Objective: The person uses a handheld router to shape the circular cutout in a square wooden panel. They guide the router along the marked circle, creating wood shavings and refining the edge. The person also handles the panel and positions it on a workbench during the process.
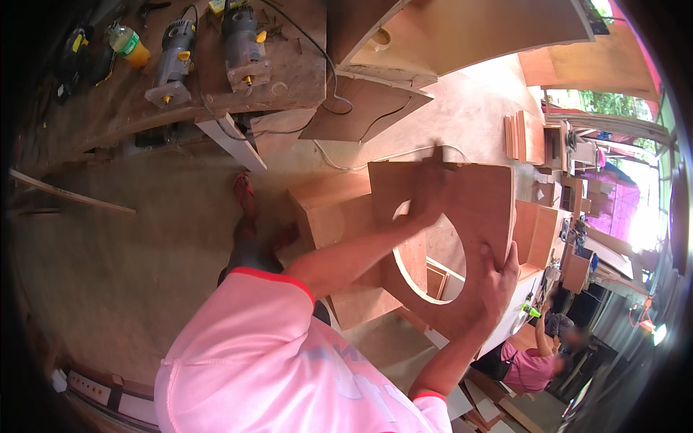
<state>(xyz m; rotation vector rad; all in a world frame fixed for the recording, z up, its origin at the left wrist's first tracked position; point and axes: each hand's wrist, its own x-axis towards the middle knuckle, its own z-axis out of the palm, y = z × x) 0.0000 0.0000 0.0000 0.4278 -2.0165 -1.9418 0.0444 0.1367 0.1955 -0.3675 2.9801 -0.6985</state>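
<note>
A brown plywood panel [480,209] with a large round cutout stands tilted in front of me. My right hand [498,285] is closed on its right edge, fingers at the rim and thumb side against the face. Across the panel reaches my left arm, and my left hand [428,184] is over the face near the far edge, above the cutout. That hand is dark and smeared, so its fingers and anything in them do not show clearly. Through the hole I see pale wooden pieces. A plywood box [336,220] sits behind and left of the panel.
On the workbench [296,90] at the far left are two corded trim routers [173,65], [244,47] and a bottle of orange drink [130,45]. Large plywood cabinet parts [498,36] rise at the top. A cable [346,166] crosses the floor. A co-worker in pink [527,364] is at right.
</note>
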